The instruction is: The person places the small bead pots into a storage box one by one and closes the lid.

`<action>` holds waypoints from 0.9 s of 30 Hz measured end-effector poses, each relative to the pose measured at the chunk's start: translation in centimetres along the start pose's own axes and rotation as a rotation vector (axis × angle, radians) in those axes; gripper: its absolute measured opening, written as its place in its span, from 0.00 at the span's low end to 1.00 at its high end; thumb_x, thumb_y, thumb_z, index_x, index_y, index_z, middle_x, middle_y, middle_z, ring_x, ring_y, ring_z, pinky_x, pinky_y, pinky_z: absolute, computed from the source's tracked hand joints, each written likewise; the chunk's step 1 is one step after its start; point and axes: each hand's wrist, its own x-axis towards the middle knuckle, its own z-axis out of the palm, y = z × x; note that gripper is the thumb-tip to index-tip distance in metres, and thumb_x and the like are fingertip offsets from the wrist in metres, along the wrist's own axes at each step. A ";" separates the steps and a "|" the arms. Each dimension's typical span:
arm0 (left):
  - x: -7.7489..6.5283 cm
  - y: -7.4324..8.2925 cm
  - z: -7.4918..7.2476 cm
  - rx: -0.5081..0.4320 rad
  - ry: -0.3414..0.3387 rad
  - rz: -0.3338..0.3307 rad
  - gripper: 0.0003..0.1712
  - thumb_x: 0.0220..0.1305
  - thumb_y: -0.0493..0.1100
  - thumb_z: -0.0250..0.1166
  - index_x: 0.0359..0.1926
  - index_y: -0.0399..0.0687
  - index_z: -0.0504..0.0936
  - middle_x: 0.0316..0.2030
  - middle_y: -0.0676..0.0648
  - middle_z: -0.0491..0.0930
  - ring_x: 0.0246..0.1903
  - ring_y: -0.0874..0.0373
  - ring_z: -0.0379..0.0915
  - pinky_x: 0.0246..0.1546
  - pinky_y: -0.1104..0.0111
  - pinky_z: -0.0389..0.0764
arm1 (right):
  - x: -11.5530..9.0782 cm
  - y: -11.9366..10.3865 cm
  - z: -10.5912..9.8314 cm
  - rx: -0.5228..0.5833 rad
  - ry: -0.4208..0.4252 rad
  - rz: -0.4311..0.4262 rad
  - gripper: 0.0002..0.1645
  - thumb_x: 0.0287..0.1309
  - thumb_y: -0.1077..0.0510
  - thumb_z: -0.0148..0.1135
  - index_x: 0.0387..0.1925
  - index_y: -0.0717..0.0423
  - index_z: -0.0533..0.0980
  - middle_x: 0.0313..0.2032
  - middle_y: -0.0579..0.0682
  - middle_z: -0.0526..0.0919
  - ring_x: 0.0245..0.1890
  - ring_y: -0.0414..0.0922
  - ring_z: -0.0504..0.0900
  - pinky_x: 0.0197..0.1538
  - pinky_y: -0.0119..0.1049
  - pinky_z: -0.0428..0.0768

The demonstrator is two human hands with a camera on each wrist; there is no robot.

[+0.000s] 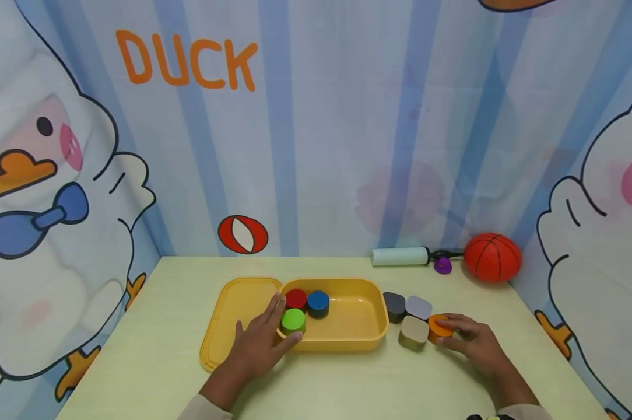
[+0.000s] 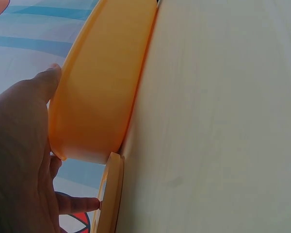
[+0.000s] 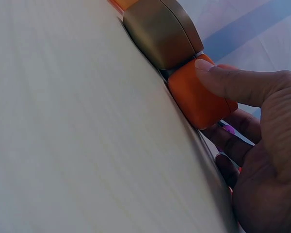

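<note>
- The box (image 1: 342,345) sits on the table (image 1: 347,388).
- Left hand (image 1: 258,345): at the box's left end, fingers stretched out rather than curled — thumb on the near rim.
- Right hand (image 1: 476,345): well to the right of the box, pinching the orange block (image 1: 437,331) between thumb and fingers.
- Inside the box, at its left end: red block (image 1: 296,299) behind green block (image 1: 293,321), blue block (image 1: 318,305) right of red.
- Right of the box: dark block (image 1: 394,307) nearest, lilac block (image 1: 418,307) next, tan block (image 1: 413,333) in front — orange just beside tan, at the far side from the box.
- Left of the box: the lid (image 1: 224,324), lying flat.
- Behind and right of the box: pump (image 1: 400,256), ball (image 1: 492,258).
</note>
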 end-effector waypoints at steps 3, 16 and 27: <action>-0.1 -0.1 0.0 -0.002 0.002 -0.001 0.54 0.76 0.79 0.52 0.90 0.59 0.51 0.90 0.58 0.43 0.84 0.41 0.60 0.74 0.14 0.42 | 0.0 0.0 0.1 -0.006 -0.003 0.003 0.26 0.60 0.56 0.82 0.60 0.58 0.89 0.67 0.62 0.85 0.55 0.13 0.72 0.61 0.11 0.67; 0.0 0.0 0.0 -0.002 0.008 0.008 0.55 0.75 0.80 0.51 0.90 0.59 0.51 0.90 0.58 0.44 0.84 0.41 0.60 0.73 0.14 0.43 | 0.0 -0.2 -0.2 -0.034 -0.011 0.069 0.29 0.61 0.53 0.83 0.62 0.54 0.88 0.69 0.58 0.85 0.55 0.12 0.71 0.60 0.11 0.68; 0.0 0.1 0.1 0.006 0.006 -0.001 0.55 0.75 0.80 0.52 0.90 0.60 0.51 0.90 0.58 0.44 0.84 0.41 0.60 0.73 0.14 0.42 | -0.3 0.0 -0.8 0.025 0.076 0.118 0.30 0.62 0.52 0.82 0.64 0.54 0.87 0.65 0.42 0.88 0.52 0.14 0.76 0.54 0.20 0.81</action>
